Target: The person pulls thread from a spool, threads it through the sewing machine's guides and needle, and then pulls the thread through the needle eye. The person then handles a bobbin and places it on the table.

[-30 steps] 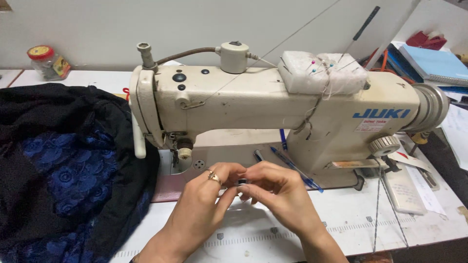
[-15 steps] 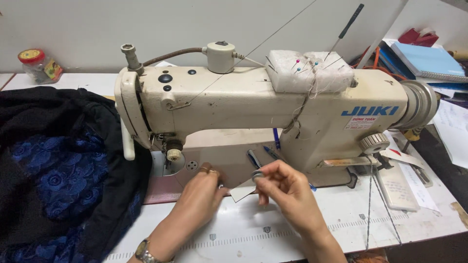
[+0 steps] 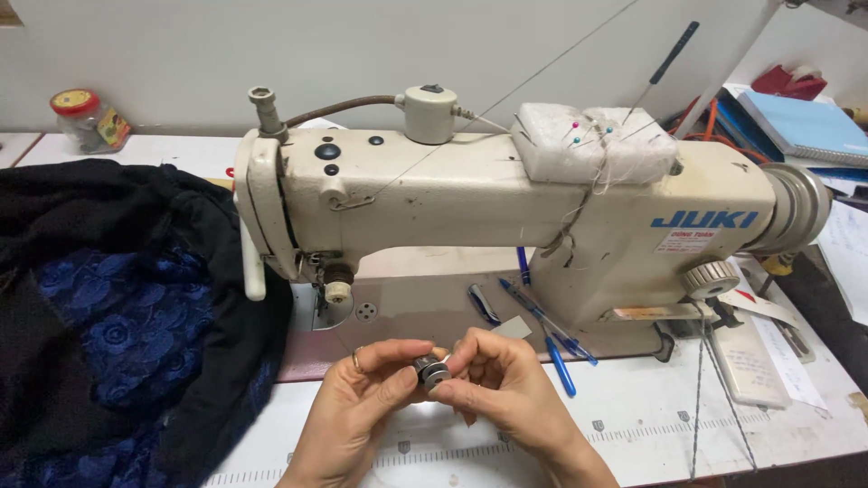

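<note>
My left hand [image 3: 357,407] and my right hand [image 3: 506,389] meet in front of a cream sewing machine [image 3: 506,199]. Between their fingertips they pinch a small round metal bobbin [image 3: 430,371], dark with a shiny rim. A ring sits on a left finger. The hands hover above the white table [image 3: 633,425], just before the machine's bed and to the right of its needle area [image 3: 336,291].
Black and blue lace fabric [image 3: 117,325] is heaped at the left. Blue pens [image 3: 542,330] lie under the machine arm. A white pincushion with pins [image 3: 592,140] sits on top. A jar [image 3: 86,117] stands at back left, folders [image 3: 800,122] at back right.
Both hands have kept together in front of the machine, and the bobbin now shows plainly between the fingertips. The view has shifted, so the machine sits further right in the picture.
</note>
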